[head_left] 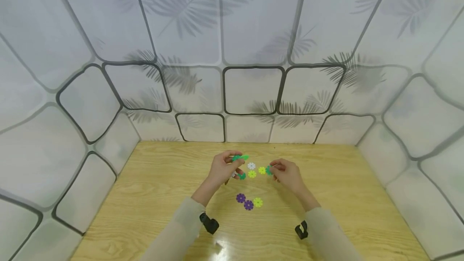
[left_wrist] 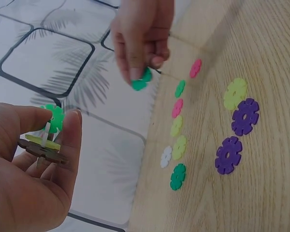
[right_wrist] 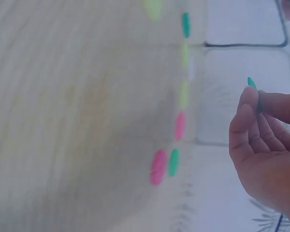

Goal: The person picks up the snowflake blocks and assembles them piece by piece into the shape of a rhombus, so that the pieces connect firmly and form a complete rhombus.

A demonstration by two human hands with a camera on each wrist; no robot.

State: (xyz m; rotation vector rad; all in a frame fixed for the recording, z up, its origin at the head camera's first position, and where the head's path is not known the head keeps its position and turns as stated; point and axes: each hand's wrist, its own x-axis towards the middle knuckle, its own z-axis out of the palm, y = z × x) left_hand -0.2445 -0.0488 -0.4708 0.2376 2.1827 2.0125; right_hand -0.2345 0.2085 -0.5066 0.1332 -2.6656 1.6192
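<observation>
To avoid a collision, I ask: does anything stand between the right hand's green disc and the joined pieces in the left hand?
Nothing visible stands between the green disc and the left hand. Only that hand's own fingers, curled around the joined pieces, partly screen them.

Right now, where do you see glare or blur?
Head view: white glare at the bottom, on the yellow wooden table; left wrist view: right hand soft, dark purple notched plastic discs sharper; right wrist view: yellow-green plastic disc at the top edge blurred.
</observation>
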